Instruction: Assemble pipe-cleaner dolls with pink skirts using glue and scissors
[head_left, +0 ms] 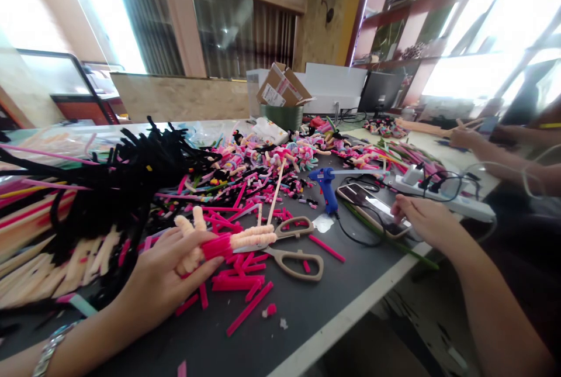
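Note:
My left hand [170, 266] is closed around a pipe-cleaner doll [219, 244], with peach fuzzy limbs and a hot-pink wrapped body. Two of its peach limbs point right, over the blades of the beige-handled scissors [302, 251] lying on the table. My right hand [423, 219] is at the right end of a phone [368, 204], its fingers bent over the screen and holding nothing that I can see. A blue hot glue gun [325, 187] stands between the doll and the phone. Cut pink pipe-cleaner pieces [249, 308] are scattered around the scissors.
Black pipe cleaners [153, 161] and peach strips [56, 266] are heaped at left. Small finished figures [302, 152] pile up behind. A white power strip [451, 196] with cables lies at right. Another person's arms [486, 143] reach in at far right. A cardboard box [284, 87] stands at the back.

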Available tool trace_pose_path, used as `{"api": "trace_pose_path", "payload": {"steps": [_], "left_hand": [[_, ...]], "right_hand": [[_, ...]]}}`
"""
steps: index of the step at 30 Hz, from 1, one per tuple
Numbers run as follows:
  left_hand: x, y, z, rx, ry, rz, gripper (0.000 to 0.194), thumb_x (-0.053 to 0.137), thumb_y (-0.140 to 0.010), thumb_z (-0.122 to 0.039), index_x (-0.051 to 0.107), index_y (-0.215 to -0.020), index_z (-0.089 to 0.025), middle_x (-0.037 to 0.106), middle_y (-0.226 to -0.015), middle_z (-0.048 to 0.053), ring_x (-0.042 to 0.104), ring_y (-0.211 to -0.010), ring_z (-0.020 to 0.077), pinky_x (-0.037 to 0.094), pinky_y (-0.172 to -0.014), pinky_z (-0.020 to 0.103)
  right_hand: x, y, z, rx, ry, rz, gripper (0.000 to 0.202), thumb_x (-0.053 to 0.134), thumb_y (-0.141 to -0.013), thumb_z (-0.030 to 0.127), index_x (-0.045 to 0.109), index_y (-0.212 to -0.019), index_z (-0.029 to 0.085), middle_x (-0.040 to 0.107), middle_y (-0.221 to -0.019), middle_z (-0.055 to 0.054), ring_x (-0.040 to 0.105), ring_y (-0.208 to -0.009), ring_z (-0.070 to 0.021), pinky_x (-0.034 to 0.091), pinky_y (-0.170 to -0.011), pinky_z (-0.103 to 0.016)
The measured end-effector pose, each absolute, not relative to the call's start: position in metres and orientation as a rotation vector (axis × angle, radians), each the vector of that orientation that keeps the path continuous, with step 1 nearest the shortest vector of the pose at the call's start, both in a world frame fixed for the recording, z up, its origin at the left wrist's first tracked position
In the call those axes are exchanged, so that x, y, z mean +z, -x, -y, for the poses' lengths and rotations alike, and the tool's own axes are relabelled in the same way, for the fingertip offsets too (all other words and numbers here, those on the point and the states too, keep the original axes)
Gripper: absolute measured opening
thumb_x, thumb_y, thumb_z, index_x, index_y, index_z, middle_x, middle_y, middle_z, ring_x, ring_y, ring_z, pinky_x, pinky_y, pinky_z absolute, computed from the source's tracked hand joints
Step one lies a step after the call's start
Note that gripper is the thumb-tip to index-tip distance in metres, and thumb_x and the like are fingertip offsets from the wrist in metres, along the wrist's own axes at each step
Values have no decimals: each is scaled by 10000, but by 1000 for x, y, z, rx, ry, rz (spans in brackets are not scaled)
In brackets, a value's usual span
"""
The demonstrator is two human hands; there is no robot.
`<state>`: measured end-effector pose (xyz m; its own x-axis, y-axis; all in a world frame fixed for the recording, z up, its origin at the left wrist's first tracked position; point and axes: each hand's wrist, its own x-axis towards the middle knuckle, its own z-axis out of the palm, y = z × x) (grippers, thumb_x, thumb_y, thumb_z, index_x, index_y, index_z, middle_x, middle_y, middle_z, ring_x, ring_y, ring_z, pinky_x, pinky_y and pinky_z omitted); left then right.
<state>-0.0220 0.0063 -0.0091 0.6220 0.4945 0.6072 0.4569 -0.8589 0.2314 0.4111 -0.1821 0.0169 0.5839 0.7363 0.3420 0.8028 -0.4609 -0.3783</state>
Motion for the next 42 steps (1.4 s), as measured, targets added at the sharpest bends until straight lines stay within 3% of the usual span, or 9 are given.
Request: {"api": "trace_pose_path", "payload": {"steps": [11, 24, 31, 42], "left_hand": [[-8, 20, -2, 1054, -2704, -854, 335, 585, -812, -519, 660, -996, -249, 647, -737, 7, 604, -698, 187, 469, -707, 287], [-10, 22, -6, 1009, -2768, -794, 323, 607, -814, -493, 656, -1009, -240, 648, -769, 8, 608, -707, 187, 459, -697, 281], [-11, 22, -7, 1024, -2796, -802, 321, 605, -820, -482, 645, -1019, -233, 653, -779, 7, 609, -718, 186, 461, -693, 275], [-12, 23, -6, 1035, -2766, -802, 338, 590, -827, -501, 639, -1032, -237, 650, -789, 5, 605, -722, 182, 454, -708, 277]], "right_hand": [[17, -397, 173, -178, 2184, 1374, 445, 309, -909, 492, 665, -807, 245, 746, -850, -42, 678, -812, -259, 488, -755, -372], [15, -400, 170, -227, 2177, 1324, 467, 287, -910, 514, 652, -850, 228, 742, -894, -73, 669, -885, -290, 469, -795, -405], [13, -397, 170, -245, 2175, 1336, 459, 301, -904, 517, 652, -795, 241, 742, -842, -63, 670, -830, -286, 477, -759, -398], [16, -402, 175, -282, 2185, 1339, 426, 307, -919, 453, 655, -819, 230, 737, -867, -70, 665, -851, -269, 475, -779, -381]]}}
